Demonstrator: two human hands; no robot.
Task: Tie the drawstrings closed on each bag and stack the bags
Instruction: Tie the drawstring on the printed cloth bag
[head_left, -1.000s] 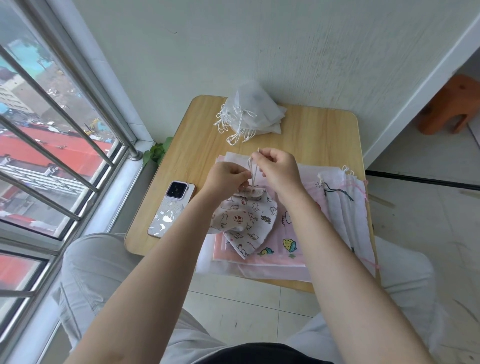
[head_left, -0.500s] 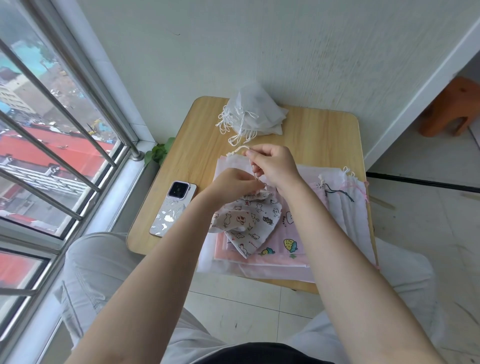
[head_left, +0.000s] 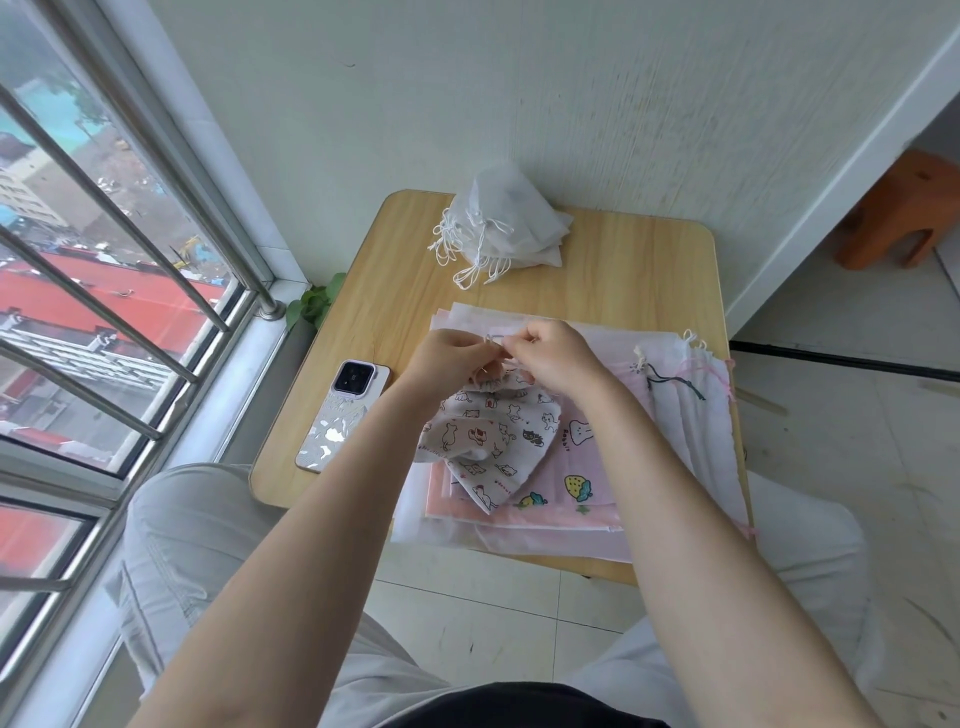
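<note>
A small cat-print drawstring bag (head_left: 493, 434) lies gathered at its neck on a pile of flat pink and white bags (head_left: 587, 483). My left hand (head_left: 454, 358) and my right hand (head_left: 558, 353) meet just above the bag's neck. Each pinches an end of the thin white drawstring (head_left: 493, 343) between fingertips. A heap of white bags with looped white cords (head_left: 498, 234) sits at the far edge of the wooden table (head_left: 634, 275).
A phone (head_left: 343, 413) lies face down at the table's left side. White bags with dark and pink cords (head_left: 685, 395) lie on the right. A window with metal bars is to the left, a wall behind, an orange stool (head_left: 904, 218) far right.
My right hand came down from a raised pull of the cord. Both hands now meet close together at the bag's neck, with the drawstring short between them.
</note>
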